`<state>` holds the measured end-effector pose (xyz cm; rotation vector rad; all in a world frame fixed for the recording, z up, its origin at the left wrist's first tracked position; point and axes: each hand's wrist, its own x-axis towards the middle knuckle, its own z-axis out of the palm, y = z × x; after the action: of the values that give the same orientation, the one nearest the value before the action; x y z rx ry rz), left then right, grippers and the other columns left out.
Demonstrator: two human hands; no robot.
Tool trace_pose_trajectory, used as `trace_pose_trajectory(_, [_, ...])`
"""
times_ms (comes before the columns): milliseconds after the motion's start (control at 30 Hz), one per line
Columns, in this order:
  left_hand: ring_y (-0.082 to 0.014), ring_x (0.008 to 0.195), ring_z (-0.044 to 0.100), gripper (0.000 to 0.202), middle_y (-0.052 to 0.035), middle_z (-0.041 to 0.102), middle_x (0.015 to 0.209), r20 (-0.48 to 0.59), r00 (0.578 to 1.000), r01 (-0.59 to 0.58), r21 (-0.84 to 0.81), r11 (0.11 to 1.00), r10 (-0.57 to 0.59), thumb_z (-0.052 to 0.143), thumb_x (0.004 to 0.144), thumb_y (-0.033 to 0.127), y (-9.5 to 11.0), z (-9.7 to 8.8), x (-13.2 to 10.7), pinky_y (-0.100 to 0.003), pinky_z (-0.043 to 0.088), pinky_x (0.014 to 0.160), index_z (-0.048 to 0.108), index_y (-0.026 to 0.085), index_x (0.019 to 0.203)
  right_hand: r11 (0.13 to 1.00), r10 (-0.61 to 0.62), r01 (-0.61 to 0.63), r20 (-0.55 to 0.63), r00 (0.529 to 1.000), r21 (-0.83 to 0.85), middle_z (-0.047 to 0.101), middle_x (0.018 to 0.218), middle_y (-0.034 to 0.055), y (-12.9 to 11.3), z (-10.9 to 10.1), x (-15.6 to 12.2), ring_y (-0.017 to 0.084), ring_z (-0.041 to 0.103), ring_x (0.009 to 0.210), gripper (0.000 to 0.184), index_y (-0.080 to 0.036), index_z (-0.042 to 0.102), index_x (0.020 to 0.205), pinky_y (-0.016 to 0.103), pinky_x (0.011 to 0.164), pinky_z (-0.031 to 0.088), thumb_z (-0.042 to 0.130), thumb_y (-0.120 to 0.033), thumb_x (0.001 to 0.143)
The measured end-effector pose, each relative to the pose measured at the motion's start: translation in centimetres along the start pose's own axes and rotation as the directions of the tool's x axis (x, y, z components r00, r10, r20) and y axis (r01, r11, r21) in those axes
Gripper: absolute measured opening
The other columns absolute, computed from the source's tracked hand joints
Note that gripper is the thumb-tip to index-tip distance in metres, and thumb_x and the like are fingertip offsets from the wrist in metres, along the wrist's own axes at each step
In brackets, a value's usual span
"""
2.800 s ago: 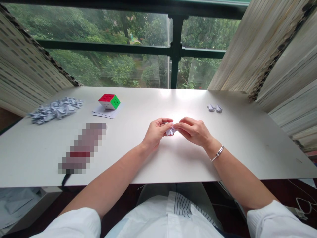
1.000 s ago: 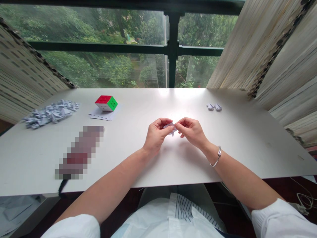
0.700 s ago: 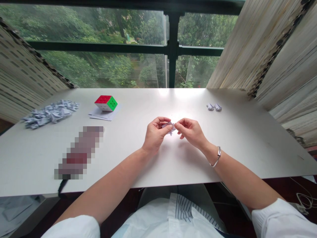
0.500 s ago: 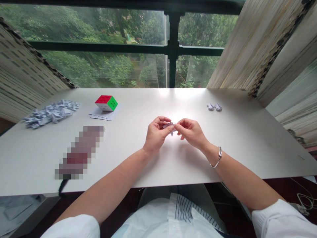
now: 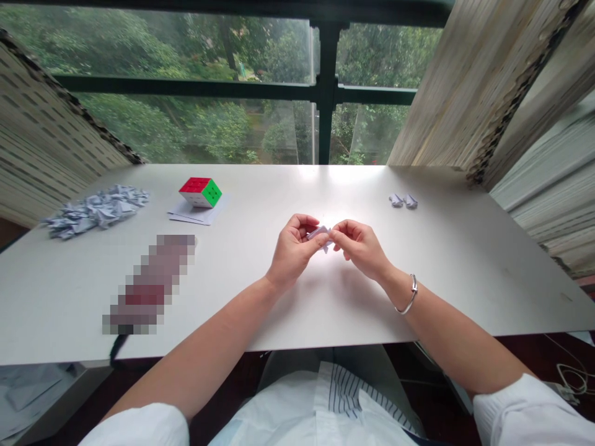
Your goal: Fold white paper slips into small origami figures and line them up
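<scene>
A small piece of folded white paper [image 5: 318, 233] is held between my two hands, above the middle of the white table [image 5: 260, 316]. My left hand [image 5: 295, 246] pinches it from the left, thumb on the near side and fingers curled behind. From the other side, my right hand [image 5: 361, 246] grips its right end between thumb and forefinger. The fingers cover much of the paper, so its full shape is hidden. Farther back on the right, two small folded paper pieces [image 5: 403, 201] lie side by side.
At the far left lies a heap of folded paper pieces [image 5: 97, 210]. A puzzle cube [image 5: 201, 192] rests on flat paper sheets [image 5: 190, 215]. Nearer, a blurred-out long object [image 5: 151, 282] has a black strap [image 5: 119, 348] hanging over the table edge. Curtains [image 5: 441, 93] flank the window behind.
Both hands keep their pinch on the folded paper. The paper has tilted slightly, and the fingers have shifted a little. Nothing else on the table has moved.
</scene>
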<state>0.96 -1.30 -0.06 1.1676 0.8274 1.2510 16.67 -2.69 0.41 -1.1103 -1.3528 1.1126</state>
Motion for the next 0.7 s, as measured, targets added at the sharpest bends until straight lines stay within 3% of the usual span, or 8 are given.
trace_pose_trajectory(200, [-0.0142,0.076,0.065,0.028,-0.0037,0.069,0.086,0.053,0.998,0.014,0.067,0.998,-0.017,0.081,0.071,0.033,0.6,-0.5,0.2,-0.029,0.054,0.074,0.069,0.015,0.090,0.997,0.012,-0.006,-0.080,0.997,0.077,0.058,0.063,-0.0015,0.2,-0.9,0.7,0.010,0.054,0.057,0.028,-0.017,0.059,0.074,0.019,0.042,0.038,0.071,-0.043,0.076])
trace_pose_trajectory(467, [-0.0164,0.078,0.067,0.026,-0.0045,0.072,0.087,0.098,0.995,-0.003,0.063,0.998,-0.003,0.079,0.072,0.032,0.7,-0.6,0.2,-0.034,0.059,0.077,0.073,0.015,0.090,0.994,0.002,-0.003,0.009,1.000,0.112,0.063,0.064,0.0003,0.2,-1.0,0.4,0.011,0.057,0.060,0.029,-0.016,0.065,0.079,0.018,0.043,0.043,0.072,-0.044,0.078])
trace_pose_trajectory(700, [-0.0152,0.076,0.068,0.018,-0.0040,0.073,0.085,0.176,0.981,-0.112,0.183,0.977,0.079,0.076,0.073,0.020,0.8,-1.1,0.3,-0.027,0.055,0.071,0.074,0.016,0.091,0.987,0.043,-0.048,0.038,0.998,0.152,0.063,0.061,-0.0001,0.1,-1.3,0.5,0.009,0.053,0.053,0.026,-0.016,0.064,0.070,0.018,0.042,0.041,0.074,-0.039,0.076])
